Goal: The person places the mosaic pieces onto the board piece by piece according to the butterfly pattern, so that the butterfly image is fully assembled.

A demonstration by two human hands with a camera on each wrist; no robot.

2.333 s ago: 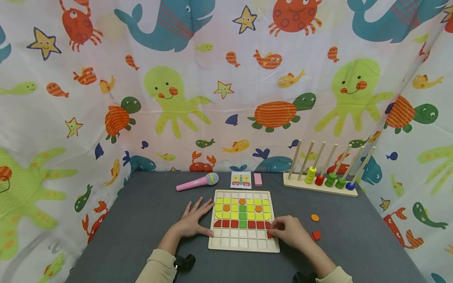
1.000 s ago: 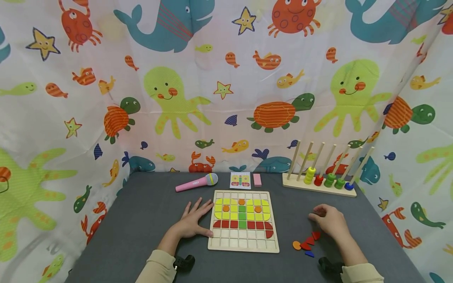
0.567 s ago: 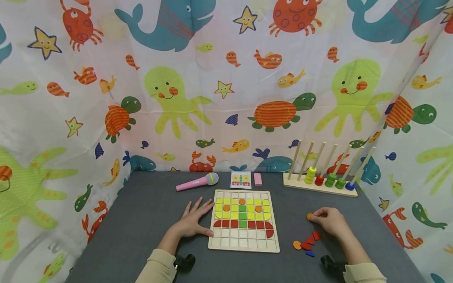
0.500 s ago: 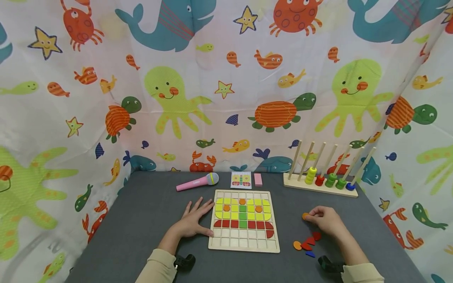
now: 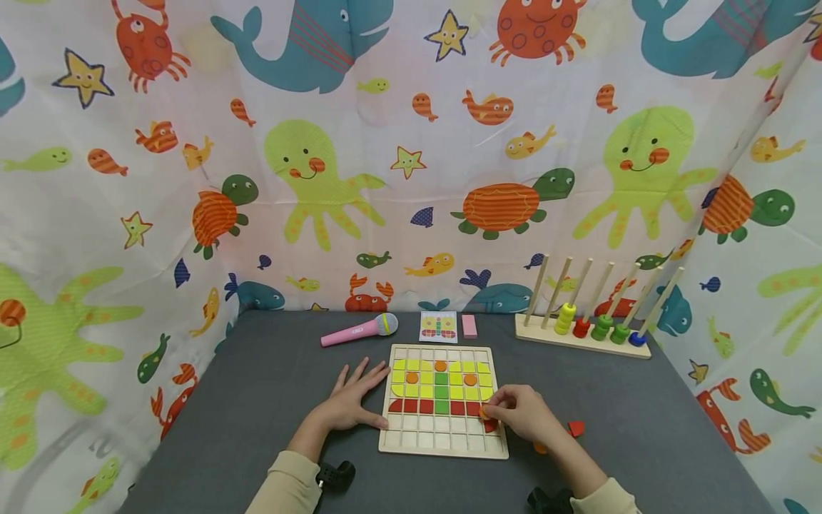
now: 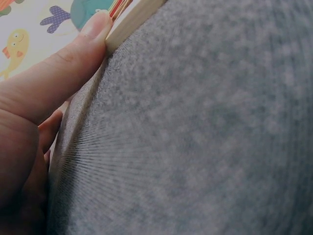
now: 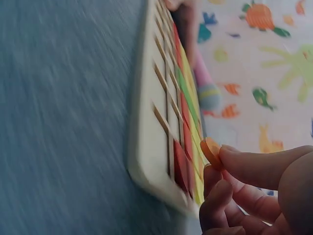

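Note:
My right hand (image 5: 525, 414) pinches an orange disc (image 7: 211, 153) between thumb and fingers, held over the right side of the wooden grid board (image 5: 443, 453). Beneath the disc, red pieces (image 7: 181, 166) fill the board's right end. My left hand (image 5: 347, 403) lies with fingers spread at the board's left edge; its thumb (image 6: 73, 63) touches the rim. Rows of yellow pieces (image 5: 426, 391), a green column (image 5: 442, 392) and a red row (image 5: 411, 406) sit in the grid, with orange discs (image 5: 440, 366) among the yellow.
Loose on the table lie a red piece (image 5: 576, 428) and an orange piece (image 5: 540, 448), partly behind my right forearm. Behind the board are a pink toy microphone (image 5: 359, 331), a pattern card (image 5: 438, 327), a pink block (image 5: 469, 326) and a peg rack (image 5: 578, 339) with coloured rings.
The right hand placed a red piece at the board's right, went to the loose pieces, picked up an orange disc and brought it back over the board. The left hand stayed put.

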